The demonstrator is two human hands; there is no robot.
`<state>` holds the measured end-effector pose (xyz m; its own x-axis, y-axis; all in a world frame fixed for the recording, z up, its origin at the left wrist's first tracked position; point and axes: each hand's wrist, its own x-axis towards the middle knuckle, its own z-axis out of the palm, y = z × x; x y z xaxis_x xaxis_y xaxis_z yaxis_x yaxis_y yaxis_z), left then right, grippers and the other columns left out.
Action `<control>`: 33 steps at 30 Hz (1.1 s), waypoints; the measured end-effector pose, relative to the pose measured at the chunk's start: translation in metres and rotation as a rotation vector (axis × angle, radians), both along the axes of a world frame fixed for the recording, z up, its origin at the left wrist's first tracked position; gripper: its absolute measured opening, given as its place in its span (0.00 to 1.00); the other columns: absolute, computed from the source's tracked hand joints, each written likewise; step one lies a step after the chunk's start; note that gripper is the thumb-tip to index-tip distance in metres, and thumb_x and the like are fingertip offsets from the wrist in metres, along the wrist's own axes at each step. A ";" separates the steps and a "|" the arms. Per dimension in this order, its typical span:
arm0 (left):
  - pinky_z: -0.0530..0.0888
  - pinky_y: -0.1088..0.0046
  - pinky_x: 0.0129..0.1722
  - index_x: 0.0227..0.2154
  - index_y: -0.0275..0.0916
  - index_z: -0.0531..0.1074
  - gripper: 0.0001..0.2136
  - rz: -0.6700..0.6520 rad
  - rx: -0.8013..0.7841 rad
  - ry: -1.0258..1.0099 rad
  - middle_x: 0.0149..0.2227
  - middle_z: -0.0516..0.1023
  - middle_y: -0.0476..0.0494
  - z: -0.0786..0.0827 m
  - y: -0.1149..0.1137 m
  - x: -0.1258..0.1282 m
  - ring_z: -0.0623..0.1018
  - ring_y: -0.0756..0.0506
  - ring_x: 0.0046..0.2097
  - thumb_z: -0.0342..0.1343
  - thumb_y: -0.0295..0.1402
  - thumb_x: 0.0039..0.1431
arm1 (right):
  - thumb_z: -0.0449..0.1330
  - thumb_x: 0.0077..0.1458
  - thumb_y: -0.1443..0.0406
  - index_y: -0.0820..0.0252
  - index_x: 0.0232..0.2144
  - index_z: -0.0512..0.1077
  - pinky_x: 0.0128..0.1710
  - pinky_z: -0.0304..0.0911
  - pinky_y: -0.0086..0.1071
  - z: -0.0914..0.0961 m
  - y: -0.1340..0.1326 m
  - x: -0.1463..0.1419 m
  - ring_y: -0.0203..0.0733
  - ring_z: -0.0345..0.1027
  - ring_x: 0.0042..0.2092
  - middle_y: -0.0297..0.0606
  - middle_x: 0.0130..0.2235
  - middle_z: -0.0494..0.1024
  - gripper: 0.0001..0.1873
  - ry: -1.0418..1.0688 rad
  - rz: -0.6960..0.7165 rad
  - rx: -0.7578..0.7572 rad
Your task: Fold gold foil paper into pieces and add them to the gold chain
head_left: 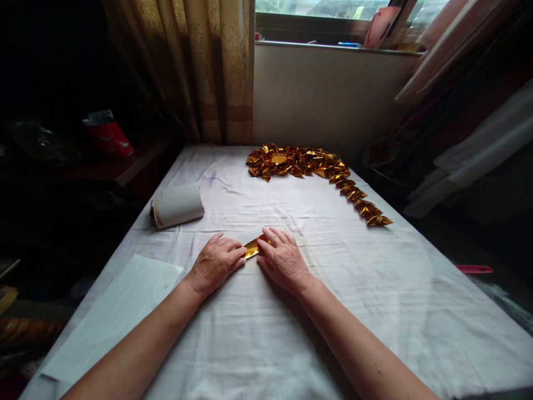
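Observation:
A strip of shiny gold foil paper (252, 248), with a white edge along its far side, lies slanted on the table between my hands. My left hand (219, 260) is closed on its left end, fingers bent and fingertips against the foil. On the right end, my right hand (285, 256) presses with its fingers together and the thumb at the near edge. The fingers hide both ends of the strip. Farther back is a pile of folded gold foil pieces (297, 161), with a row of them trailing toward the right edge.
White cloth (333, 311) covers the table. A white roll (178, 205) lies at the left, and a lined sheet of paper (120, 311) is nearer, by my left forearm. A curtain (208, 72) and a wall border the far edge. A red packet (109, 136) stands off to the left.

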<state>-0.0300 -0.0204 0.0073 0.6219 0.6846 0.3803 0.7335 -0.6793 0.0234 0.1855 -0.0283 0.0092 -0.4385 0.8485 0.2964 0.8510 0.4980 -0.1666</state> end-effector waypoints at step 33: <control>0.65 0.64 0.46 0.29 0.41 0.71 0.06 0.255 -0.310 -0.291 0.38 0.76 0.47 -0.002 0.005 0.014 0.71 0.43 0.44 0.54 0.35 0.62 | 0.61 0.57 0.65 0.55 0.28 0.74 0.38 0.55 0.32 -0.007 0.014 -0.022 0.39 0.69 0.37 0.34 0.32 0.77 0.06 0.374 -0.145 -0.239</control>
<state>-0.0164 -0.0151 0.0049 0.3181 0.9095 0.2675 0.8083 -0.4077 0.4248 0.1631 -0.0145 0.0019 -0.2105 0.9568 0.2005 0.7689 0.2887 -0.5704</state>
